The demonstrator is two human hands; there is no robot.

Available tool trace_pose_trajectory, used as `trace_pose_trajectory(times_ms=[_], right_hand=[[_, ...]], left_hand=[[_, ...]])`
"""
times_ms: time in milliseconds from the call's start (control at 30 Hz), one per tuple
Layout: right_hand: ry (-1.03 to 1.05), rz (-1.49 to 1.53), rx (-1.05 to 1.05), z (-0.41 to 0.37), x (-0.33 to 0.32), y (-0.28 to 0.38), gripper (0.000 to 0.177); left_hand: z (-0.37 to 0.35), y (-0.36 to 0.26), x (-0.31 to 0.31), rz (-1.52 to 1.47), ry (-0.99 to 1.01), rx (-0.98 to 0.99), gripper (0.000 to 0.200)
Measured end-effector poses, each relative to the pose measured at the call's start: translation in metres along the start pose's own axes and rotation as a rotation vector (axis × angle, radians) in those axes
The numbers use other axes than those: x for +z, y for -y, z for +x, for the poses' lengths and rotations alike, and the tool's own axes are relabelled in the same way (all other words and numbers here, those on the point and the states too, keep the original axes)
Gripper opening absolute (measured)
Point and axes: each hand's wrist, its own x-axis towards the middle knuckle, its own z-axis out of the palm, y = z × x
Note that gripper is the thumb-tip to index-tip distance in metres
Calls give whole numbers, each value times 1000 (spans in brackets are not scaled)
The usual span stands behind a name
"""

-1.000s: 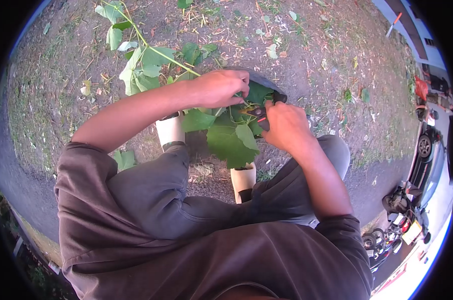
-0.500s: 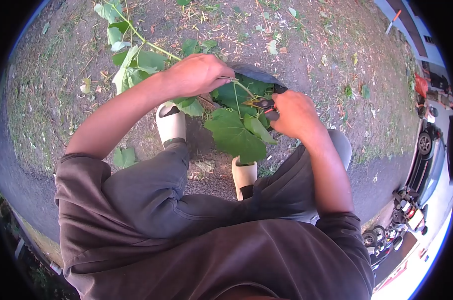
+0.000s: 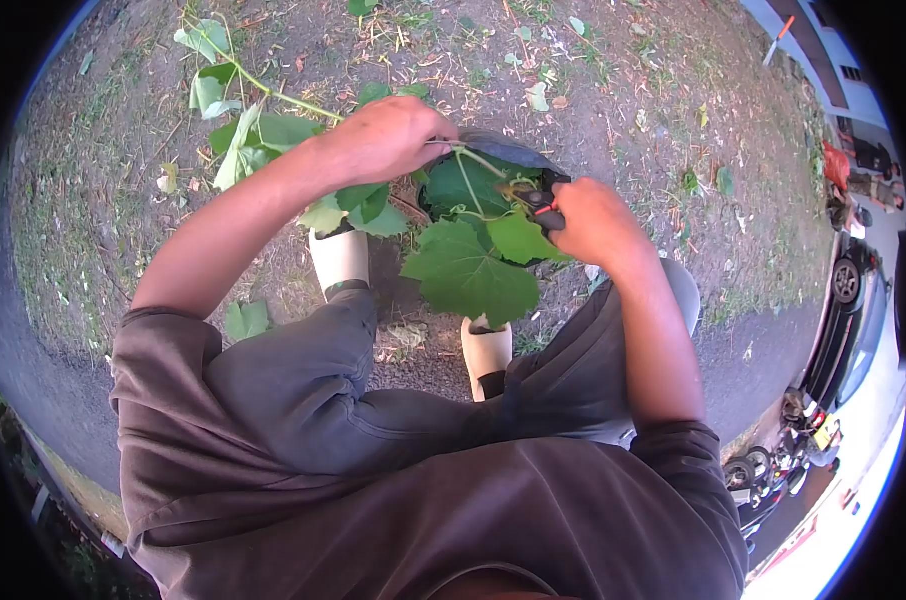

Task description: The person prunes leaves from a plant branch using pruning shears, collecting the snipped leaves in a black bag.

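Note:
My left hand (image 3: 398, 138) is closed on a green leafy vine (image 3: 298, 103), whose stem runs out to the upper left and past my fingers on the right. My right hand (image 3: 595, 225) grips pruning shears (image 3: 541, 208) with dark handles and red details. Their blades point left, right at the vine's stem end among the leaves. A broad, lobed leaf (image 3: 471, 272) hangs below the stem between my hands. Behind it, a dark container (image 3: 513, 150) shows its far rim, with green leaves inside; its near side is hidden by the leaves.
My feet in pale slip-on shoes (image 3: 340, 262) are on the ground just below the container. A loose leaf (image 3: 246, 319) lies left of my knee, and others dot the dirt and thin grass. At the far right are a parked car (image 3: 848, 300) and motorcycles (image 3: 773, 475).
The vine and my left hand have shifted slightly left and up. The hanging leaf has turned flatter toward me, and the shears have moved slightly at the stem.

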Motion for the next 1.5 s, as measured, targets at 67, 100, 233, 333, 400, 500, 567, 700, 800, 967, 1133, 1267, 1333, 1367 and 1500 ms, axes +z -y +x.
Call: trace_pose_trajectory(times_ms=[67, 100, 233, 333, 400, 500, 567, 700, 800, 967, 1133, 1267, 1333, 1367, 1500], right_hand=[[1, 35, -22, -8, -8, -8, 35], [6, 72, -41, -12, -15, -10, 40], [27, 179, -3, -28, -46, -13, 45], [146, 272, 53, -34, -57, -23, 45], [161, 175, 48, -39, -55, -26, 44], [329, 169, 55, -30, -40, -23, 47], [398, 167, 25, -17, -29, -19, 51], [440, 188, 19, 12, 4, -4, 55], [275, 329, -34, 16, 28, 5, 56], [362, 287, -37, 27, 30, 2, 57], [316, 327, -56, 31, 17, -18, 49], [229, 291, -38, 22, -6, -40, 44], [287, 256, -6, 18, -15, -45, 45], [343, 222, 26, 16, -20, -47, 46], [421, 328, -60, 1, -25, -50, 48]], left_hand=[[-2, 12, -4, 48, 14, 28, 26], [-4, 20, -5, 93, 32, 58, 27], [-6, 51, -39, -108, 151, 24, 27], [-11, 70, -50, -216, 91, -63, 28], [-10, 74, -50, -187, 153, -117, 29], [-8, 71, -47, -254, 182, -156, 30], [-4, 72, -41, -348, 167, -131, 31], [4, 72, -38, -385, 141, -108, 34], [8, 64, -37, -384, 106, -97, 36], [5, 52, -45, -468, 58, -139, 38], [-2, 70, -45, -379, -19, -94, 36], [-7, 86, -55, -241, 36, -47, 36], [-10, 85, -59, -180, 74, -98, 37], [-9, 85, -58, -180, 77, -98, 37], [-5, 83, -50, -207, 22, -152, 39]])
